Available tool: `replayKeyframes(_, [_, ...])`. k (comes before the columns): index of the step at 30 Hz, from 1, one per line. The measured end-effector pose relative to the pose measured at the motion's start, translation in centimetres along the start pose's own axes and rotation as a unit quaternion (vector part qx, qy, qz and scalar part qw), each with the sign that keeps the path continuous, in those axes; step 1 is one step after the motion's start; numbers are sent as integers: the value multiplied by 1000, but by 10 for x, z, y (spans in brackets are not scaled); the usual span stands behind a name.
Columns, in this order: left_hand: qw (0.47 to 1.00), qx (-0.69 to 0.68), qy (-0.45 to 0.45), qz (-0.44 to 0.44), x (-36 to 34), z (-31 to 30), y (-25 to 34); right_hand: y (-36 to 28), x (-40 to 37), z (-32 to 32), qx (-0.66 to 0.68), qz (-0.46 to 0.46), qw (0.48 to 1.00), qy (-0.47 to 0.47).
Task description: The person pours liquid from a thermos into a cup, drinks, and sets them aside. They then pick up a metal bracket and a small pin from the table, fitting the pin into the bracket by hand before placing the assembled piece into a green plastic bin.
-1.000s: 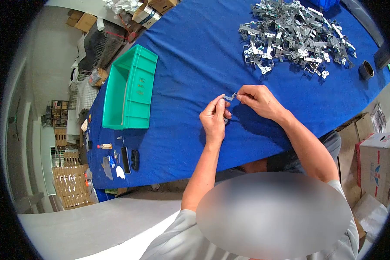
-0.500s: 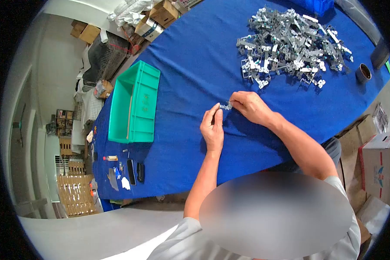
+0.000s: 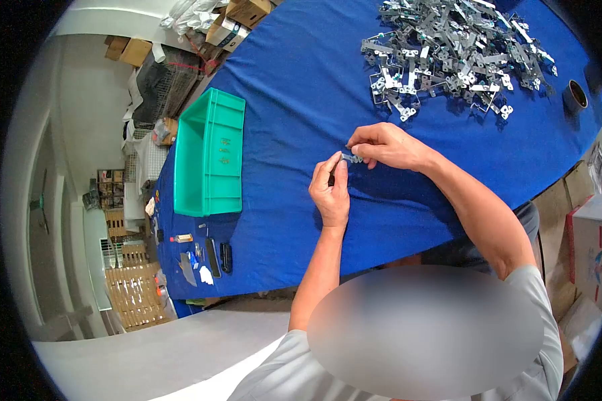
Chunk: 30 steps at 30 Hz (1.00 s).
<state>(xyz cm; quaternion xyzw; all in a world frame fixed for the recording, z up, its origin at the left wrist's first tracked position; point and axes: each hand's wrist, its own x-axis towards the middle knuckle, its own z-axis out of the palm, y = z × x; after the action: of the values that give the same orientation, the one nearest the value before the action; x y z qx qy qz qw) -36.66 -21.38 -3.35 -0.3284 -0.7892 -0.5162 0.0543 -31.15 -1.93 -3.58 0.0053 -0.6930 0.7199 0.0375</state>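
Between my two hands is a small metal part (image 3: 352, 158), held over the blue cloth. My left hand (image 3: 330, 192) pinches its left end between thumb and fingers. My right hand (image 3: 386, 147) has its fingers closed at the part's right end, thumb and index finger together above it. The fingers cover much of the part, so its full shape is hidden. Beyond my hands, a large heap of similar-looking metal brackets (image 3: 448, 57) lies on the cloth.
A green plastic crate (image 3: 224, 157) stands on the blue cloth (image 3: 287, 87) at the left. Near it lie a small bottle (image 3: 182, 238), a black object (image 3: 227, 257) and scraps. A dark round cup (image 3: 574, 97) stands at the right. Cardboard boxes (image 3: 249, 9) are beyond the table.
My right hand has shifted slightly up, its fingers now bent over the part. The camera view has moved a little, shifting the crate and heap in the frame.
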Motion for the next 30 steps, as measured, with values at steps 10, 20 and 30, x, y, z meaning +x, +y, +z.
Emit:
replayKeyframes(10, [992, -86, 15, -96, 1, 2, -3, -4, -1, -4, -97, -94, 987, 84])
replayKeyframes(20, [976, -139, 62, -157, -1, 3, -10, -12, -7, 0, -120, -57, 991, -19])
replayKeyframes(30, [996, -69, 33, -54, 1, 1, -11, 3, -3, -1, -208, -156, 964, 60])
